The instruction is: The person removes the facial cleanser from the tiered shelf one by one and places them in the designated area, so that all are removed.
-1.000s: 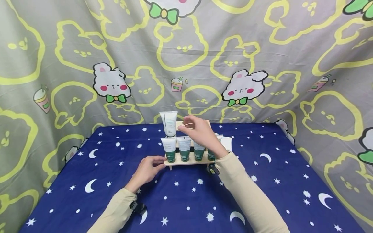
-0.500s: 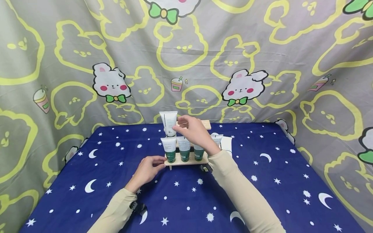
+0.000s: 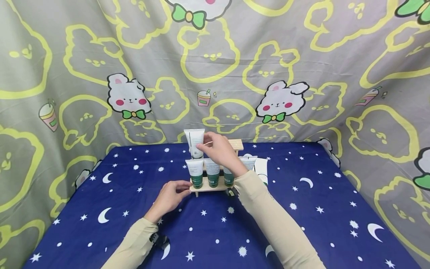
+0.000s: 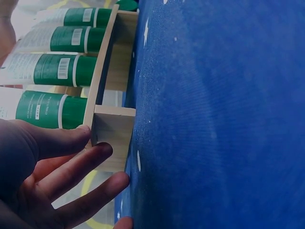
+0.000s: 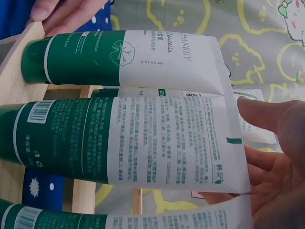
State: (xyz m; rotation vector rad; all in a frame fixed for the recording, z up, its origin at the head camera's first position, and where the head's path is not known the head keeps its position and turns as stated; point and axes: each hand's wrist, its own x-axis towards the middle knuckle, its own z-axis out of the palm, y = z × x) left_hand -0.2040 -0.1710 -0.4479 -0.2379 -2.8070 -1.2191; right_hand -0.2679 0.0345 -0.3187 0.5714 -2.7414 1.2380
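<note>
A small two-tier wooden rack [image 3: 215, 188] stands on the table. Several white-and-green squeeze tubes [image 3: 195, 172] stand cap-down along its lower tier, some partly behind my right forearm. My left hand [image 3: 168, 197] holds the lower tier's left end; thumb and index finger meet the board there in the left wrist view. On the upper tier's left end stands another squeeze tube [image 3: 193, 140], its white body showing. My right hand [image 3: 220, 149] grips its right side, thumb in front and fingers behind. In the right wrist view the nearer tubes [image 5: 176, 143] partly cover that hand's fingers.
More white tubes [image 3: 261, 168] are to the right of the rack. The upper board [image 3: 236, 144] extends right behind my right hand. A dark blue cloth [image 3: 188, 231] covers the table, and a patterned curtain [image 3: 161, 45] hangs behind.
My right hand has moved left from over the upper board to the tube at its left end, and the thumb now overlaps that tube. The left hand has stayed in place.
</note>
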